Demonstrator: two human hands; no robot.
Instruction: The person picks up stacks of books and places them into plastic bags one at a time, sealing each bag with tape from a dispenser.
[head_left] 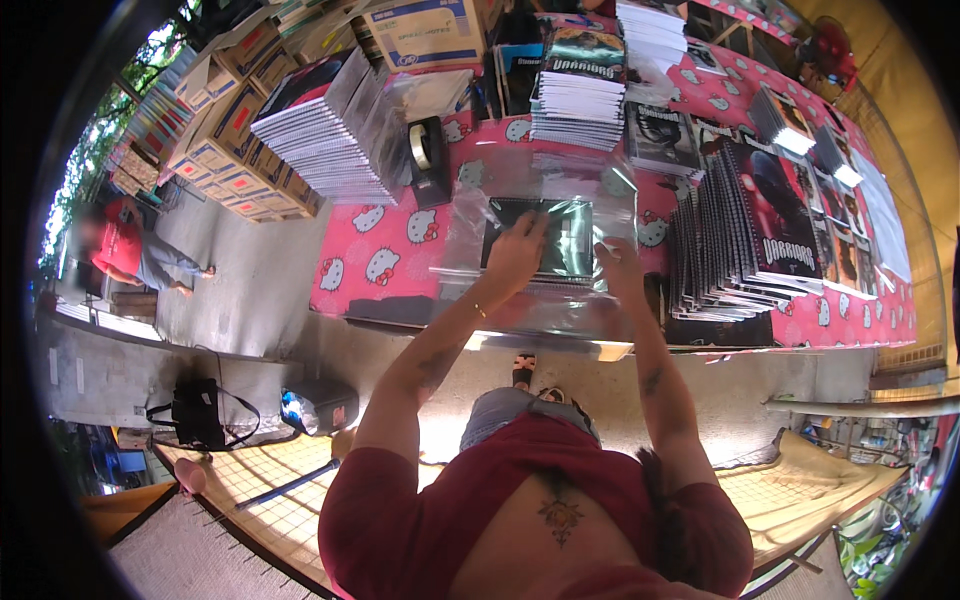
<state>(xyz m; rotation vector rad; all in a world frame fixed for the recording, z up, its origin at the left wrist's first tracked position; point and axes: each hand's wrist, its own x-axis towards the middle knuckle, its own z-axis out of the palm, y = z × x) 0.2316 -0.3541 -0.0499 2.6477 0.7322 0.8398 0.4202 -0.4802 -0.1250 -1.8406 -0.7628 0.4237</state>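
A dark notebook (568, 240) lies on clear plastic sheeting in front of me, its glossy cover reflecting light. My left hand (517, 250) rests on its left part, fingers stretched over the cover. At the right edge, my right hand (620, 266) has its fingers curled and pinched on the clear plastic (618, 205). Whether that plastic is a bag or loose sheets, I cannot tell. Beyond it stands a black tape dispenser (428, 165) with a roll of tape.
Spiral notebooks stand in stacks at the left (335, 135), at the back (578, 100) and at the right (730, 240) of the pink patterned tablecloth (350, 265). Cardboard boxes (235, 150) are piled beyond the left edge. Another person (125, 240) is at the far left.
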